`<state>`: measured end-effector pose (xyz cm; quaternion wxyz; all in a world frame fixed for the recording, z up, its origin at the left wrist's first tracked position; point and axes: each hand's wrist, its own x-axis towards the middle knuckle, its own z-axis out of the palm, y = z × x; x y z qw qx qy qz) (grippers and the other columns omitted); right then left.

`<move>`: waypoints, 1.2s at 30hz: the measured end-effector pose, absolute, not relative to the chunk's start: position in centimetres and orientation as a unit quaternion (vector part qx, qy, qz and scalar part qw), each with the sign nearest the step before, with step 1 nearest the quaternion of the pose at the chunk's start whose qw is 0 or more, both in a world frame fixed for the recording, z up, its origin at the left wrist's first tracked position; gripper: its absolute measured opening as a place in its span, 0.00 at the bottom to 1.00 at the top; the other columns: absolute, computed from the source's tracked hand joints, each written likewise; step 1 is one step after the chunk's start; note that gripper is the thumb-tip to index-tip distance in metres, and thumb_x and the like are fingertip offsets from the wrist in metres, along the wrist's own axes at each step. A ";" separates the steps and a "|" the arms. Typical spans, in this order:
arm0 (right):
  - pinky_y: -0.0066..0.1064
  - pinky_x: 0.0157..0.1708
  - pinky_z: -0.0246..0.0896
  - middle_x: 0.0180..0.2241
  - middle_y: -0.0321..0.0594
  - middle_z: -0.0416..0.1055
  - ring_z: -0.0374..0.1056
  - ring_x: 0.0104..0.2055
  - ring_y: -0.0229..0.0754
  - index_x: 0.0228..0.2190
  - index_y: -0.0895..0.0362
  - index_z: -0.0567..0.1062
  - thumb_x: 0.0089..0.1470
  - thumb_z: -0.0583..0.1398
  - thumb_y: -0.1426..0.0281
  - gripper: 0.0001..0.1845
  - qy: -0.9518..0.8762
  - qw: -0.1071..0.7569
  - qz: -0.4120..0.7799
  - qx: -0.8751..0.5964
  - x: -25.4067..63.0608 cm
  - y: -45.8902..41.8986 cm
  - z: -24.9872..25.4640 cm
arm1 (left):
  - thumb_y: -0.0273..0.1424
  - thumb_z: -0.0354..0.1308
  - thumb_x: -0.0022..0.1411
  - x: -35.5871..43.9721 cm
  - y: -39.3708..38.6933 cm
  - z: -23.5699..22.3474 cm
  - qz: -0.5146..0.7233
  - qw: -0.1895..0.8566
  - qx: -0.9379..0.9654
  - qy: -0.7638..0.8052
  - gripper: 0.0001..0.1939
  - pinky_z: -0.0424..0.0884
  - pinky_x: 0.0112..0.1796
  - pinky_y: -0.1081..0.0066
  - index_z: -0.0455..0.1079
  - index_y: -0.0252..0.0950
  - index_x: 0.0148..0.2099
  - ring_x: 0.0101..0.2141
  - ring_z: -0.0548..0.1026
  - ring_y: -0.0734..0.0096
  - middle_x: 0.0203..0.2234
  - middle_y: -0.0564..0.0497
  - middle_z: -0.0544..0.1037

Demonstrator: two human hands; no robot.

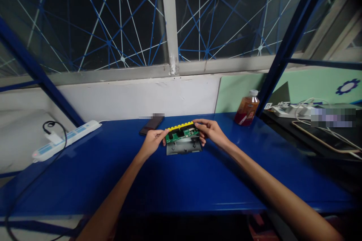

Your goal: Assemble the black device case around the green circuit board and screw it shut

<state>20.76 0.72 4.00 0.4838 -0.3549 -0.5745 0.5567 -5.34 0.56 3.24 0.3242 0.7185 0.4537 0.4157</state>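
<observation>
Between my two hands is a green circuit board [182,134] with a yellow-and-black strip [180,125] along its far edge. My left hand [152,142] pinches the left end, thumb on top. At the right end, my right hand [212,132] grips the board with thumb and fingers. Just below and nearer to me lies a grey plastic cover [185,147] with small dark fittings inside. The board hides the cover's far part, and I cannot tell whether the two touch.
A dark phone [152,124] lies behind my left hand on the blue table [181,184]. A drink bottle [247,108] stands at the back right. A white power strip [68,141] with a black cable is at left. Cables and another phone [325,135] lie at far right.
</observation>
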 end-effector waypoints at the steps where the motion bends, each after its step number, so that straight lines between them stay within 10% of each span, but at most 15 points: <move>1: 0.30 0.15 0.61 0.13 0.25 0.60 0.59 0.12 0.34 0.46 0.61 0.70 0.52 0.63 0.58 0.25 -0.564 0.484 0.568 -0.353 20.7 0.6 4.2 | 0.43 0.51 0.65 -5.3 0.5 3.2 0.413 0.328 0.717 0.456 0.27 0.64 0.31 0.75 0.65 0.33 0.18 0.21 0.68 0.74 0.15 0.53 0.71; 36: 0.30 0.16 0.64 0.14 0.25 0.62 0.61 0.13 0.35 0.38 0.55 0.69 0.52 0.62 0.58 0.17 -0.572 0.479 0.573 -0.338 21.1 0.7 4.8 | 0.47 0.56 0.61 -5.5 0.0 3.6 0.380 0.474 0.650 0.457 0.26 0.50 0.17 0.77 0.73 0.29 0.22 0.12 0.59 0.81 0.10 0.52 0.67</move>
